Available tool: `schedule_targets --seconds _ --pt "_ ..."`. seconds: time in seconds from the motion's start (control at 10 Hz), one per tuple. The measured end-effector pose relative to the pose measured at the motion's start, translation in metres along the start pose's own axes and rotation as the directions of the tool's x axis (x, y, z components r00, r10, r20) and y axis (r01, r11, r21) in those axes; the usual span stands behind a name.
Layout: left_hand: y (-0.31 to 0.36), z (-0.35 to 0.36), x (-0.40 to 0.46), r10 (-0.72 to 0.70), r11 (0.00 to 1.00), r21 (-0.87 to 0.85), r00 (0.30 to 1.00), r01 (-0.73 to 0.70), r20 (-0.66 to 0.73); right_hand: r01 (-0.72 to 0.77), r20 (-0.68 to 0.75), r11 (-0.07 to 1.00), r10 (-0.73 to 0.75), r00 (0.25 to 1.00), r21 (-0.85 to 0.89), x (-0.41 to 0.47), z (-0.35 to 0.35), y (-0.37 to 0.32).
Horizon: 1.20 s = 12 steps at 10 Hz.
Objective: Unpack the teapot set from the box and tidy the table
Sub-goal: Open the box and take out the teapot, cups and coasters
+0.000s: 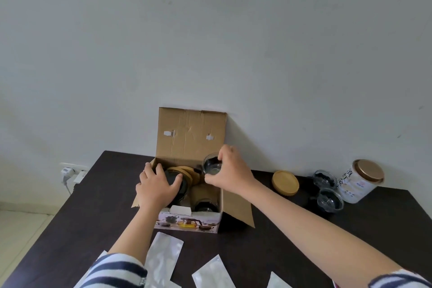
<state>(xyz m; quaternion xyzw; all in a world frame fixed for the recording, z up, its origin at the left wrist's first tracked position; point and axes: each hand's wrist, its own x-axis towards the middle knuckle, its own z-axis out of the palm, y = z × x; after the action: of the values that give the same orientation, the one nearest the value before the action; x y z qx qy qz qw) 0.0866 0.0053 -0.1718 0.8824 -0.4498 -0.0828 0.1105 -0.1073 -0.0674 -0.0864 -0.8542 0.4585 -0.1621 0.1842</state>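
My right fingers [214, 179] grip a glass cup [212, 166] above the box [187, 224] at the tabletop's [70, 229] far edge; my left hand [157, 186] lies spread, holding nothing, on the teapot [180, 190] inside. Next: set this cup beside the two cups [327, 190] near the right edge.

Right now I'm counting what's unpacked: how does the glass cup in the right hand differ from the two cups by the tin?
The held cup is gripped by the right hand above the open box; the two cups stand free on the table left of the tin. The held cup is tilted, its opening toward the camera; the two cups stand upright. All three look like clear glass.
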Motion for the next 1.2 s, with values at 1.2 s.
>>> schedule_targets --seconds 1.2 --pt "0.003 0.000 0.001 -0.022 0.999 0.032 1.000 0.023 -0.009 -0.549 -0.012 0.827 0.552 0.834 -0.119 -0.167 -0.027 0.293"
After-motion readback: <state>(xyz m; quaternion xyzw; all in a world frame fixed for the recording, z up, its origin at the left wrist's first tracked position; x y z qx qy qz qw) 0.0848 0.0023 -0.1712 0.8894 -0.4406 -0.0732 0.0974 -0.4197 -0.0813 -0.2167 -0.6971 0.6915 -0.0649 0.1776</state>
